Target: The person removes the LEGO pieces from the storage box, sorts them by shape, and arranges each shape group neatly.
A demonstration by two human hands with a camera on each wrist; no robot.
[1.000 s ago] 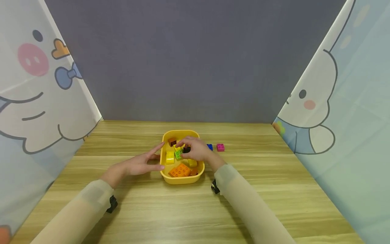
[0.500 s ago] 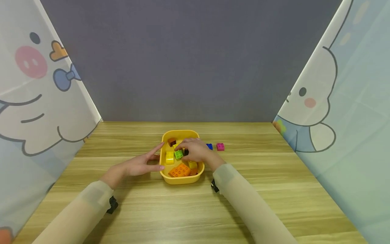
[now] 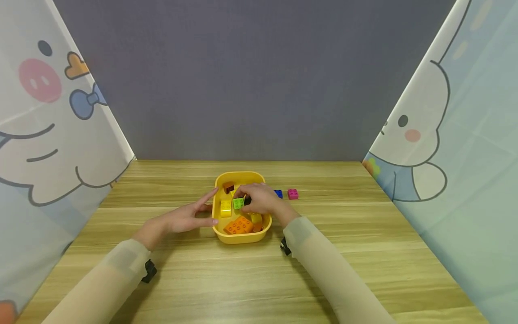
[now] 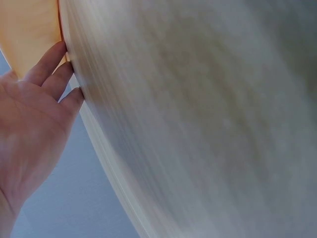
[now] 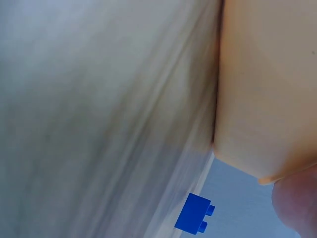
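Observation:
A yellow tub (image 3: 241, 240) with toy building bricks inside stands on the table. Against its left wall rests my left hand (image 3: 184, 218), thumb and index finger spread along the rim; the left wrist view shows this hand (image 4: 37, 109) with fingertips at the tub's outer wall. My right hand (image 3: 261, 199) reaches over the right rim and pinches a green brick (image 3: 238, 203) between thumb and index finger. A black brick (image 3: 247, 200) shows partly beneath that palm. In the right wrist view only part of the hand (image 5: 299, 201) appears, and the green brick is hidden.
Also in the tub are a yellow brick (image 3: 225, 208), orange bricks (image 3: 239, 226) and a brown brick (image 3: 228, 187). Right of it on the table lie a blue brick (image 3: 278, 194) and a pink brick (image 3: 293, 194). Printed cloth (image 3: 421, 135) and a grey panel (image 3: 251, 81) enclose the table.
The green brick has turned straighter and shifted slightly up in the tub, with my right finger and thumb now closer around it. My left hand has stayed in place.

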